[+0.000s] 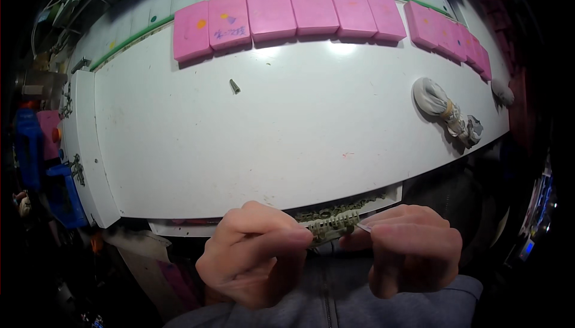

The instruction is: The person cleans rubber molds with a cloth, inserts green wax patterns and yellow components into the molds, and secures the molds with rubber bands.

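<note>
Close to my body, below the table's front edge, my left hand (254, 256) pinches a green ribbed piece (336, 226) between thumb and fingers. A row of small teeth runs along the piece's upper side. From the other side my right hand (419, 247) comes in, its fingers closed on a thin pale blade-like tool (363, 227). The tool's tip is at the right end of the ribbed piece; whether it touches I cannot tell. Just behind both hands, a pulled-out white drawer (392, 195) holds many small green bits (323, 213).
Pink blocks (314, 8) stand in a row along the far side of the white table (179, 136). A small green cone-shaped piece (234, 86) lies toward the back. At the right is a white bag tied with a band (440, 103). Blue bins (64, 193) stand left.
</note>
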The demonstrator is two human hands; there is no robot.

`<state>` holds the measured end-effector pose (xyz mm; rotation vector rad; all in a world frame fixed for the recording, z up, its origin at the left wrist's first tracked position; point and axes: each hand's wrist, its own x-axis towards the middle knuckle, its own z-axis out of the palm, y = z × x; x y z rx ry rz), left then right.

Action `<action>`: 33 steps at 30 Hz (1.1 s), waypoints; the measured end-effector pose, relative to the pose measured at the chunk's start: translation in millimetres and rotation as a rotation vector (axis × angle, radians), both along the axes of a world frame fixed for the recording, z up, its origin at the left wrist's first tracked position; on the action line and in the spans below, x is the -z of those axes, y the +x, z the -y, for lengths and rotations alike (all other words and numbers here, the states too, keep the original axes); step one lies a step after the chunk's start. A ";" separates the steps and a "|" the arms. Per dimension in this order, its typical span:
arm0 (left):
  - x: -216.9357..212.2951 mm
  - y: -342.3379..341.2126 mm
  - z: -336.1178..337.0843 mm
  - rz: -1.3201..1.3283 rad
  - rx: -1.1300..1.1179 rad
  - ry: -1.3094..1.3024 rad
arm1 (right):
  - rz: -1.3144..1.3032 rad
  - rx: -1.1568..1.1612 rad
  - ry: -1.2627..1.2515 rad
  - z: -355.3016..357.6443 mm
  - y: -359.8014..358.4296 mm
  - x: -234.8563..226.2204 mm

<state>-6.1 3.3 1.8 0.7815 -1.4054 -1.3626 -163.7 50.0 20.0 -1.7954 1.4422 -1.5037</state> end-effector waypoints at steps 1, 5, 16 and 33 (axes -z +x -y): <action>-0.2 -1.4 -0.7 -0.003 0.005 -0.001 | -0.003 0.005 -0.001 -1.6 -0.6 -1.2; 1.4 -1.8 -1.6 -0.037 -0.040 -0.023 | -0.045 -0.012 -0.012 -4.5 -1.9 -2.7; 6.5 2.8 -1.5 0.133 0.004 -0.216 | -0.043 -0.093 0.028 -11.3 -5.0 -7.3; -3.9 -5.1 -3.1 0.086 -0.091 -0.125 | -0.392 0.203 -0.040 -6.1 11.2 -5.5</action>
